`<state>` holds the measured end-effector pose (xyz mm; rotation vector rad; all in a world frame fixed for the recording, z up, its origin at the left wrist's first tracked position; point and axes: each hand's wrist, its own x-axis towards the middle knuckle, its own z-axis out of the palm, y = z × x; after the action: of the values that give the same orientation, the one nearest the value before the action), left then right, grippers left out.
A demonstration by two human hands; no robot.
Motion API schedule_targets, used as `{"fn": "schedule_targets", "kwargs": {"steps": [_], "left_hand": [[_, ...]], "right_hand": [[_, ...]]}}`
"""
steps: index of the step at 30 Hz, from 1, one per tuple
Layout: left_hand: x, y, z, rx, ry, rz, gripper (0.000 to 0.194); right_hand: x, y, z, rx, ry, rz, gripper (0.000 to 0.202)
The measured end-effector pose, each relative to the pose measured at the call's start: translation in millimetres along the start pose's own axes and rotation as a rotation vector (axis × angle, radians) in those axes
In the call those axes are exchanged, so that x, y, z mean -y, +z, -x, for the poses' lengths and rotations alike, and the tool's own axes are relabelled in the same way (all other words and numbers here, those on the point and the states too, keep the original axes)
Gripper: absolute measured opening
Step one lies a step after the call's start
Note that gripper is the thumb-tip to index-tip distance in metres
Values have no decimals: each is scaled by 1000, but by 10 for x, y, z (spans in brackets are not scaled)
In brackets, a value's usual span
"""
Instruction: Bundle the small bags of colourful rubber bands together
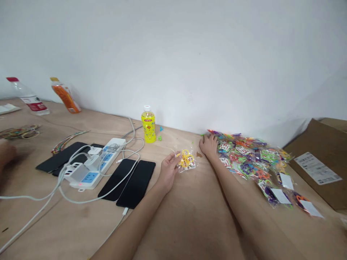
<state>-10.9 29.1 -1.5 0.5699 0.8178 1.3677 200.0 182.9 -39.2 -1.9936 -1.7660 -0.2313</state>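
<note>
Between the thumb and fingers of my left hand [169, 169] is a small clear packet [187, 160] with yellow pieces inside, held low over the wooden table. My right hand [209, 145] reaches to the left end of a pile of clear packets [244, 155] with colourful pieces. Its fingers touch the pile's back left edge, and their tips are partly hidden, so what they hold, if anything, cannot be made out.
A yellow bottle [148, 124] stands behind my left hand. Two black phones [137, 184], a white power strip [93, 169] and cables lie left. A cardboard box [320, 162] is at right. Another person's hand [7, 151] shows at the left edge.
</note>
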Motion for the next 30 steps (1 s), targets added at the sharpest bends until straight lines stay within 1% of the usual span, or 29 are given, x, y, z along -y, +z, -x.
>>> {"fn": "schedule_targets", "kwargs": {"steps": [2, 4, 7, 9, 10, 14, 18, 22, 24, 27, 30], "left_hand": [[-20, 2, -6, -5, -11, 49, 36], [-26, -7, -13, -34, -9, 68, 31], [-16, -19, -15, -62, 5, 32, 31], [-6, -16, -7, -45, 15, -12, 33], [-3, -11, -1, -33, 19, -32, 34], [-3, 12, 15, -19, 11, -49, 36], [-6, 16, 20, -26, 2, -34, 38], [-1, 6, 31, -5, 6, -62, 39], [4, 3, 35, 3, 7, -69, 40], [9, 3, 36, -4, 5, -70, 41], [8, 8, 37, -2, 3, -72, 42]], "right_hand": [[12, -26, 18, -14, -18, -9, 37], [21, -43, 24, -30, -56, -21, 34], [28, -34, -2, -28, -169, -58, 35], [26, -7, -34, -9, -225, -80, 40], [21, 10, -50, 0, -229, -80, 42], [-17, 63, -89, 37, -146, -35, 43], [-39, 70, -96, 39, -154, -16, 42], [-32, 73, -97, 41, -85, 12, 41], [-44, 87, -102, 39, -80, 3, 37], [-92, 122, -126, -5, -123, -111, 31], [-133, 165, -158, -12, -268, -293, 25]]}}
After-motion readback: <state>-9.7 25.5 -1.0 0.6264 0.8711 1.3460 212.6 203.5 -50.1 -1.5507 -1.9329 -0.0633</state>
